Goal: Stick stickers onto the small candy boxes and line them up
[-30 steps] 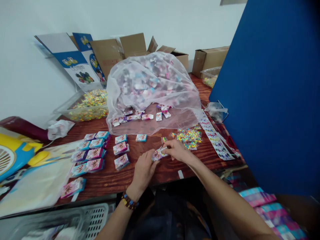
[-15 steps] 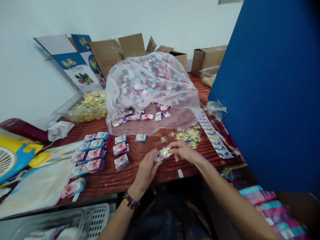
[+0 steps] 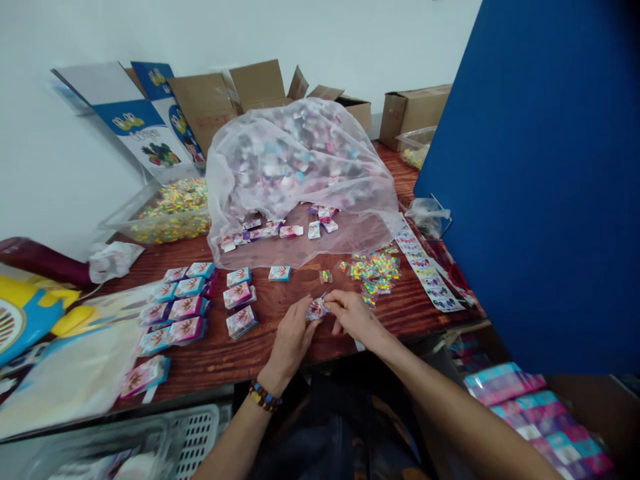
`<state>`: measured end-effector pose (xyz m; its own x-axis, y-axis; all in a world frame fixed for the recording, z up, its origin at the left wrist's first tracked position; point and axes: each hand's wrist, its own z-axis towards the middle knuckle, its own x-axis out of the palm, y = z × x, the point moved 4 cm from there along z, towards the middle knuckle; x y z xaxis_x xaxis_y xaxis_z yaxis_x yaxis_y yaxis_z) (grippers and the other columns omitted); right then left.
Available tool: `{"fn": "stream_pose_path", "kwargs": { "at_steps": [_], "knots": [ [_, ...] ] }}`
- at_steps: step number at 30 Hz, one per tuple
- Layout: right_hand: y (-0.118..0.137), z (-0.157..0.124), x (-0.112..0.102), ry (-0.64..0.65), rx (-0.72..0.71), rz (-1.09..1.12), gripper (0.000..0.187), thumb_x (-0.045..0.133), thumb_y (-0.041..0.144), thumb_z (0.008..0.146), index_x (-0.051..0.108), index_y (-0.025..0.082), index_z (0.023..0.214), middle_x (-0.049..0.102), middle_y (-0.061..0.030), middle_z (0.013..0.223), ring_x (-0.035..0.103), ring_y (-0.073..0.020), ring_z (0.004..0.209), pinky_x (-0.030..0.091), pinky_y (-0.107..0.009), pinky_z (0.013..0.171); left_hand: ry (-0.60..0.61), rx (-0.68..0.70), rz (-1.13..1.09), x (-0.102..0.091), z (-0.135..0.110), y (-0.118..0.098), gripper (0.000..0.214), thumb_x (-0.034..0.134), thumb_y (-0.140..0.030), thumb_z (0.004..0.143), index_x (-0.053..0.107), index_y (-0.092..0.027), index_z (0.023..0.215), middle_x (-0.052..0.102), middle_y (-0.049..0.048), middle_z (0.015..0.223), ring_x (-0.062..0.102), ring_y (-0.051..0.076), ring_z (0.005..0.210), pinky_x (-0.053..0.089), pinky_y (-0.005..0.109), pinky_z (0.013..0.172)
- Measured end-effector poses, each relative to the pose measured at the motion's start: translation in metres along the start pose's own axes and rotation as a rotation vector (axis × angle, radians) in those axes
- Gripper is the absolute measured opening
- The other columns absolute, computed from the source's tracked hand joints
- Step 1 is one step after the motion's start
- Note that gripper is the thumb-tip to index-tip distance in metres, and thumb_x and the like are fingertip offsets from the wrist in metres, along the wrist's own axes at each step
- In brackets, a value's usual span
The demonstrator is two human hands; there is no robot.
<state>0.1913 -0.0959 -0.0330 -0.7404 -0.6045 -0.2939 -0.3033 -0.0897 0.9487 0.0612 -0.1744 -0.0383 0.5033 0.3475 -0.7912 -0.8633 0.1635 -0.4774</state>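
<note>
My left hand (image 3: 291,339) and my right hand (image 3: 353,316) meet over the near edge of the wooden table (image 3: 280,347). Between their fingertips both pinch one small pink and purple box (image 3: 317,309). Just beyond the hands lies a heap of tiny colourful sweet packets (image 3: 375,270). To the left, several filled small boxes (image 3: 187,303) lie in rows. A big clear plastic bag (image 3: 300,167) full of flat small boxes sits further back, with some spilling from its mouth (image 3: 280,231).
A tall blue panel (image 3: 540,173) walls off the right. A clear tub of sweets (image 3: 167,213), cardboard cartons (image 3: 235,93) and a sticker strip (image 3: 425,270) lie behind. A yellow and blue toy (image 3: 25,317) is left, a white basket (image 3: 190,433) below, stacked packs (image 3: 540,417) lower right.
Both hands have drawn slightly closer to me with the small box, and my right fingers have closed in on its end. The view has tilted a little lower.
</note>
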Motion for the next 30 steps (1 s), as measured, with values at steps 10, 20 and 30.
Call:
{"fn": "stream_pose_path", "kwargs": {
  "at_steps": [10,20,30],
  "knots": [
    [-0.002,-0.001,-0.008,0.035,-0.066,0.189,0.014,0.054,0.024,0.078,0.064,0.017,0.087,0.067,0.0006,0.079,0.053,-0.0064,0.04,0.038,-0.018,0.04,0.255,-0.276,-0.563,-0.015,0.006,-0.013,0.024,0.049,-0.032,0.089,0.054,-0.021,0.111,0.065,0.0055,0.107,0.062,0.019,0.096,0.049,0.033,0.087],
    [-0.006,-0.003,-0.017,0.006,0.106,0.389,0.021,0.063,0.034,0.067,0.065,0.015,0.076,0.06,0.004,0.054,0.047,-0.0066,0.033,0.031,-0.017,0.034,0.192,-0.337,-0.796,-0.014,-0.007,-0.021,0.028,0.054,-0.029,0.087,0.052,-0.021,0.114,0.064,0.0071,0.111,0.061,0.019,0.101,0.048,0.034,0.091],
    [0.008,-0.015,-0.013,0.166,-0.122,0.013,0.023,0.051,0.024,0.086,0.067,0.021,0.102,0.067,-0.001,0.078,0.064,-0.0144,0.072,0.047,-0.024,0.066,0.145,-0.396,-0.88,-0.002,-0.009,-0.019,0.037,0.055,-0.028,0.086,0.049,-0.022,0.122,0.062,0.0079,0.114,0.06,0.02,0.103,0.047,0.038,0.094]
  ]
}}
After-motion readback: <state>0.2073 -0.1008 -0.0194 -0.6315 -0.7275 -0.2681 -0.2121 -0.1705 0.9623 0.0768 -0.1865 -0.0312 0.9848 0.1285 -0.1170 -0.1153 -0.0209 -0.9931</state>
